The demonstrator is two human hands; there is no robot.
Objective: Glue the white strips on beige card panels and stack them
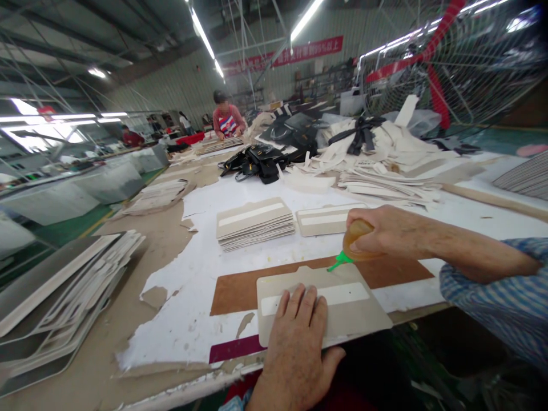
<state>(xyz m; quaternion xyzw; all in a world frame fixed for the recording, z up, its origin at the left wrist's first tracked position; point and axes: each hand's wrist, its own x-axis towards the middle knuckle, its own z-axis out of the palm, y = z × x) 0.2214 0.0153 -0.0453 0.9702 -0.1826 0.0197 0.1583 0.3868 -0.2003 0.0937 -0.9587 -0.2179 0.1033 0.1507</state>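
Observation:
A beige panel with a white strip across it lies near the table's front edge. My left hand rests flat on this panel, fingers stretched out over the strip. Above the panel's far edge, my right hand grips an amber glue bottle. The bottle is tilted, and its green nozzle points down at the panel's far edge. Part of a brown strip shows from beneath the panel, and a dark purple strip sticks out at its left.
Behind the panel stand a stack of similar panels and a smaller group of panels. Larger panels are piled at left. Black straps and parts and pale scraps heap up farther back. A large fan and another person are beyond.

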